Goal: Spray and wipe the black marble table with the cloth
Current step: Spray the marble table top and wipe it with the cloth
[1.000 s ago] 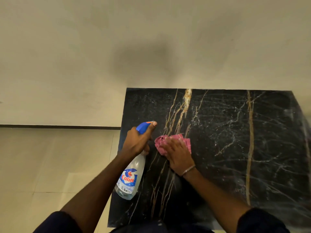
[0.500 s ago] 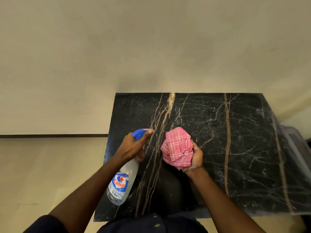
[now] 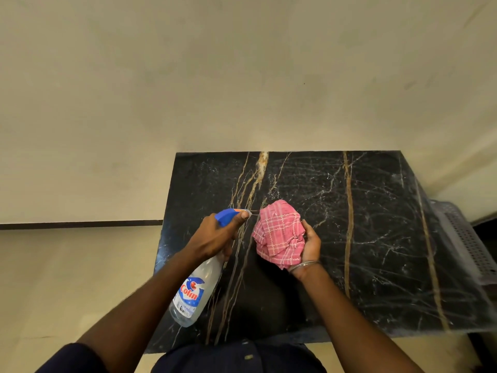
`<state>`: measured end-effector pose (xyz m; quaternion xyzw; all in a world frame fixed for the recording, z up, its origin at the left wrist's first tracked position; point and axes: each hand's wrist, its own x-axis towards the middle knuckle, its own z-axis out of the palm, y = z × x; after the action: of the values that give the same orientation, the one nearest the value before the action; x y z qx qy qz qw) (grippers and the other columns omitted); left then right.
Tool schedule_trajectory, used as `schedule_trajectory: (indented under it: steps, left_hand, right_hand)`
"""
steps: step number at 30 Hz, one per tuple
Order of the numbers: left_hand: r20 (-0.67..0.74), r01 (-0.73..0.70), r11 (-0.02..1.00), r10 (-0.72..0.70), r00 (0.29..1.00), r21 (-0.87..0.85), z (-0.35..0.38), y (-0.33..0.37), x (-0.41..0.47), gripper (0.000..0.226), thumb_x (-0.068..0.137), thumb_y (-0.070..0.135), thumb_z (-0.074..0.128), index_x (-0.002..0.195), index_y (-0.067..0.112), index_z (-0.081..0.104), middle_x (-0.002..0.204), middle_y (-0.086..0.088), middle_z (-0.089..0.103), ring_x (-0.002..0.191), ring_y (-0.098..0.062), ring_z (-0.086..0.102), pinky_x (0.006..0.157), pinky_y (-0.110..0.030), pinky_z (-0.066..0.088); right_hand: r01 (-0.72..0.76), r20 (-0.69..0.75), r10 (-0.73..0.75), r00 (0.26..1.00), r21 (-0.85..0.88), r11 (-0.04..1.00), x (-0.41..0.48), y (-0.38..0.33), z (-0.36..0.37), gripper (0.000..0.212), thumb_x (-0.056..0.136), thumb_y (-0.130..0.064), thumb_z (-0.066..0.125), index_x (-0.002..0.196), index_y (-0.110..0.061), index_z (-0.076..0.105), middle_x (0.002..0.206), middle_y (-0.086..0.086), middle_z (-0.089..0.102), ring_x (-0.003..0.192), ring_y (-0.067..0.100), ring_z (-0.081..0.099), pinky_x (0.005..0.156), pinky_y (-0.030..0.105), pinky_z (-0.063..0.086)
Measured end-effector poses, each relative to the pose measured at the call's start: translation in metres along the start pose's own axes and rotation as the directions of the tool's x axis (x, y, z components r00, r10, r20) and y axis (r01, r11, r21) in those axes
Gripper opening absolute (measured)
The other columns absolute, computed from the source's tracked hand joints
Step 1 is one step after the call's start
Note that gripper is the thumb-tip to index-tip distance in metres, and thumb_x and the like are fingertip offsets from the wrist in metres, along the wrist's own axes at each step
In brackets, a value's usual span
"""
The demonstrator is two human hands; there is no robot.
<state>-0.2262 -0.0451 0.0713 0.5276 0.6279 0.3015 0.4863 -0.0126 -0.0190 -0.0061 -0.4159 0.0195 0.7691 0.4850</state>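
We see the left hand (image 3: 215, 235) gripping a clear Colin spray bottle (image 3: 193, 289) by its neck, fingers (image 3: 243, 216) curled round it and one of them lying along the blue spray head (image 3: 227, 213). The bottle tilts, its base toward us and hanging over the near left edge of the black marble surface (image 3: 376, 238), its nozzle pointing away and to the right. Just beside the nozzle tip is a pink checked cloth (image 3: 277, 232), bunched into a loose wad and held in the right hand (image 3: 310, 244), whose palm is turned up with the fingers closed round the cloth's right side. A thin metal bangle (image 3: 305, 265) circles that wrist. Both hands sit over the left half of the surface, near its gold and white veins; we cannot tell how far the cloth is lifted off the stone. The surface's far edge meets a plain cream wall (image 3: 242, 76), and pale floor (image 3: 67, 278) lies to its left. At the right edge stands a perforated plastic basket (image 3: 462, 238), partly cut off by the frame. Dark sleeves (image 3: 70, 358) show at the bottom.
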Motion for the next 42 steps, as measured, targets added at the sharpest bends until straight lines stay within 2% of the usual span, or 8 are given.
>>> schedule_trajectory:
  steps: [8,20,24,26,28,32,37,42]
  left_hand:
    - [0.049,-0.023,1.000,0.023,0.999,-0.010,0.005,0.002,0.000,0.056,0.088,0.059,0.041,0.118,0.017,0.063,0.079,-0.007,0.065,0.052,-0.013,0.062,0.055,-0.019,0.051]
    - [-0.072,-0.064,0.998,0.064,0.995,-0.005,0.008,0.005,0.029,0.057,0.090,0.068,0.042,0.084,0.015,0.064,0.070,-0.015,0.065,0.055,-0.019,0.059,0.067,-0.041,0.055]
    - [-0.104,-0.071,0.997,0.070,0.992,0.000,-0.001,0.003,0.048,0.082,0.077,0.082,0.037,0.086,0.005,0.064,0.059,-0.006,0.060,0.050,-0.011,0.059,0.060,-0.022,0.053]
    - [-0.108,-0.071,0.998,0.070,0.992,0.000,-0.006,0.002,0.059,0.074,0.083,0.077,0.039,0.086,0.007,0.064,0.060,-0.007,0.061,0.048,-0.007,0.059,0.057,-0.016,0.050]
    - [-0.122,-0.055,0.998,0.054,0.991,-0.008,-0.011,0.002,0.071,0.068,0.084,0.074,0.041,0.084,0.010,0.063,0.060,-0.010,0.063,0.047,-0.007,0.060,0.055,-0.015,0.048]
    - [-0.160,-0.027,1.000,0.026,0.987,-0.003,-0.021,0.001,0.096,0.071,0.077,0.079,0.040,0.078,0.013,0.065,0.060,-0.002,0.062,0.050,-0.007,0.059,0.056,-0.012,0.048]
    - [-0.171,-0.032,0.999,0.029,0.985,-0.014,-0.030,-0.002,0.125,0.061,0.085,0.060,0.045,0.079,0.002,0.064,0.057,-0.006,0.059,0.051,-0.015,0.058,0.056,-0.020,0.049]
    - [-0.185,0.003,0.998,-0.014,0.983,-0.060,-0.044,-0.004,0.149,0.048,0.086,0.056,0.047,0.077,0.012,0.065,0.046,0.000,0.057,0.049,-0.025,0.060,0.058,-0.035,0.054]
  right_hand:
    - [0.015,0.008,-0.015,1.000,0.005,1.000,0.004,-0.006,-0.001,0.053,0.094,-0.047,0.045,0.125,-0.007,0.062,0.121,0.020,0.066,0.117,0.040,0.057,0.103,0.057,0.042]
    - [0.037,-0.047,-0.037,0.998,0.009,0.999,0.024,-0.020,0.011,0.045,0.094,-0.043,0.047,0.112,-0.008,0.068,0.102,0.016,0.073,0.105,0.036,0.062,0.099,0.053,0.046]
    - [0.163,-0.080,-0.179,0.981,-0.174,0.971,0.052,-0.038,0.036,0.043,0.097,-0.037,0.047,0.126,-0.007,0.059,0.114,0.016,0.067,0.104,0.031,0.062,0.093,0.045,0.049]
    - [0.246,-0.010,-0.322,0.947,-0.620,0.745,0.070,-0.050,0.050,0.036,0.100,-0.034,0.046,0.129,-0.016,0.056,0.128,0.015,0.060,0.109,0.026,0.060,0.089,0.037,0.052]
    - [0.309,0.243,-0.321,0.915,-0.935,0.172,0.093,-0.059,0.058,0.044,0.102,-0.040,0.043,0.143,-0.026,0.043,0.147,0.008,0.045,0.128,0.022,0.049,0.098,0.035,0.048]
    - [0.295,0.490,-0.199,0.849,-0.750,-0.592,0.140,-0.059,0.061,0.061,0.101,-0.044,0.038,0.155,-0.023,0.020,0.163,0.005,0.014,0.149,0.024,0.016,0.119,0.045,0.020]
    - [0.198,0.397,-0.020,0.917,-0.500,-0.843,0.176,-0.022,0.060,0.076,0.093,-0.064,0.019,0.155,-0.027,-0.004,0.162,0.008,-0.015,0.149,0.032,-0.014,0.120,0.052,-0.006]
    - [0.258,0.516,-0.036,0.856,-0.486,-0.835,0.204,0.014,0.090,0.070,0.090,-0.051,0.029,0.152,-0.018,0.028,0.162,0.013,0.017,0.150,0.035,0.008,0.120,0.055,0.006]
